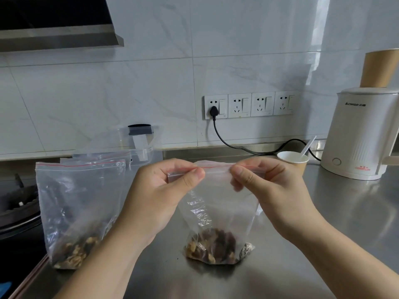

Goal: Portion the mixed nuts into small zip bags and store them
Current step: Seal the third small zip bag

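Note:
A small clear zip bag (218, 203) with a red seal line stands upright on the steel counter, mixed nuts (213, 247) heaped in its bottom. My left hand (164, 190) pinches the bag's top strip at the left end. My right hand (265, 186) pinches the same strip toward the right. To the left stand filled zip bags (77, 208) with nuts in the bottom, leaning one behind another.
A clear plastic container (142, 143) stands behind the bags by the wall. A paper cup with a white spoon (293, 160) and a white kettle (358, 134) sit at the right. A gas hob (17, 203) lies at the left. A black cord (237, 145) runs from the wall sockets.

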